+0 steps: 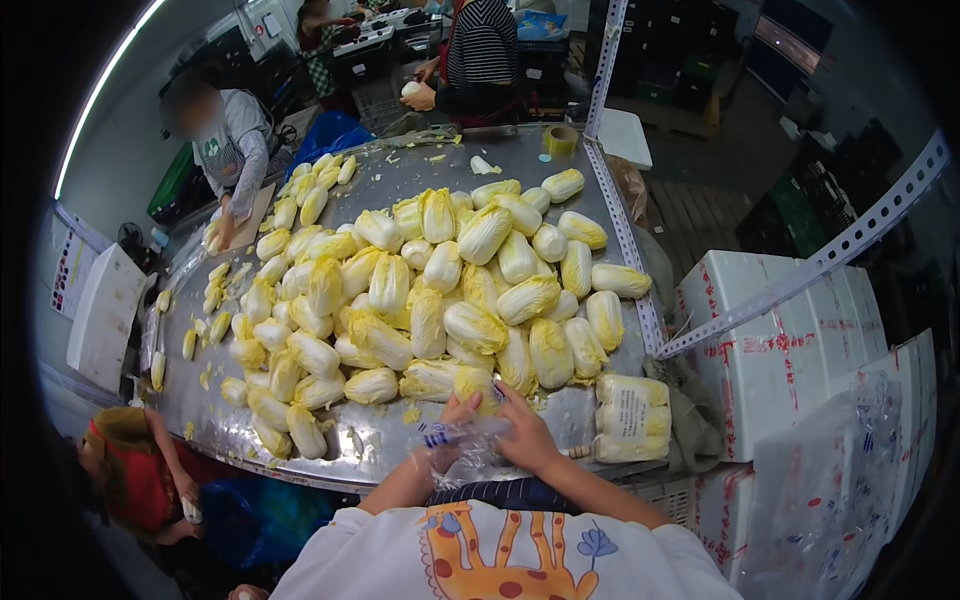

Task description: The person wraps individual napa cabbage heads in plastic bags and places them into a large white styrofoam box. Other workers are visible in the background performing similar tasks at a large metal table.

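Observation:
A clear printed plastic bag (pixel 476 439) hangs crumpled between my two hands near the front edge of the metal table (pixel 390 420). My left hand (pixel 452 424) grips its left side, and my right hand (pixel 529 433) pinches it from the right. Just past my fingertips is the leafy end of a napa cabbage (pixel 474 381); whether it lies inside the bag cannot be told. Beyond it rises a large heap of trimmed napa cabbages (pixel 390 285). Right of my right hand sits a bagged pack of cabbages (pixel 632 417) bearing printed writing.
A knife handle (pixel 579 451) lies beside the pack. A perforated metal post (pixel 619 217) edges the table's right side, by white foam boxes (pixel 787 345). A tape roll (pixel 560 140) sits at the far corner. Co-workers stand left (pixel 244 142), lower left (pixel 139 469) and across (pixel 480 60).

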`<state>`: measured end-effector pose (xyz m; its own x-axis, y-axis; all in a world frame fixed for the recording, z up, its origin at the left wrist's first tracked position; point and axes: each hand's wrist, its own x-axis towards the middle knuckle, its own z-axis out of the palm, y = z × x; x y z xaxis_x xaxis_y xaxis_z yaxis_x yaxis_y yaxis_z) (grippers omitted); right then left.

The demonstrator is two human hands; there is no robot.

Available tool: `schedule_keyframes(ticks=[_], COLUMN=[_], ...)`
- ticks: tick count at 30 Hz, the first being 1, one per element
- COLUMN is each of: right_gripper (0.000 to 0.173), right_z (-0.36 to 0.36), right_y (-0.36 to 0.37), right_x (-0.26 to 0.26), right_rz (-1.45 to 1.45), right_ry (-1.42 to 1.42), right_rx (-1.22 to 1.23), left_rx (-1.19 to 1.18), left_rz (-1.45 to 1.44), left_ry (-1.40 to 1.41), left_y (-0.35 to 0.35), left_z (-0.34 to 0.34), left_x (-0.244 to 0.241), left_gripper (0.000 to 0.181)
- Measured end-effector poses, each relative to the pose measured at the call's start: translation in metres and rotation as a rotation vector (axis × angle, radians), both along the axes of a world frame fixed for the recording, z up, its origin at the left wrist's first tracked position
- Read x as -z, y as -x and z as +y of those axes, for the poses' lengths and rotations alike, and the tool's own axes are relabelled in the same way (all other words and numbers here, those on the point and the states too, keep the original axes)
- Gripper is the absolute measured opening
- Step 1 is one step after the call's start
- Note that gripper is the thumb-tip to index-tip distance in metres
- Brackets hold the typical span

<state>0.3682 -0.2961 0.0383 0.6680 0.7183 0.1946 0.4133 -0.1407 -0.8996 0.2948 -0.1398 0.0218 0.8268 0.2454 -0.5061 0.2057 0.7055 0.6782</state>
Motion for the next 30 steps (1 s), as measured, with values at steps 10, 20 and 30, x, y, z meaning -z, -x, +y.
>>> schedule_keyframes(ticks=[10,20,30], right_gripper=[0.027,0.038,0.030], right_z=[-0.038,0.008,-0.023], right_y=[-0.028,-0.010,-0.017], right_x=[0.053,-0.015,0.023], right_rz=[1.078,0.235,1.190], right_ry=[-0.614,-0.148,-0.505], right_rx=[0.305,0.122,0.443], left_rx=[-0.238,0.147,-0.263], left_rz=[-0.079,-0.245,-0.201], left_ry=[0.502,-0.705,0.390], left_y=[0.011,0.022,-0.005], left_z=[0.011,0.041,0.010], left_x=[0.016,0.072,-0.004], left_gripper=[0.068,0.047,0.070])
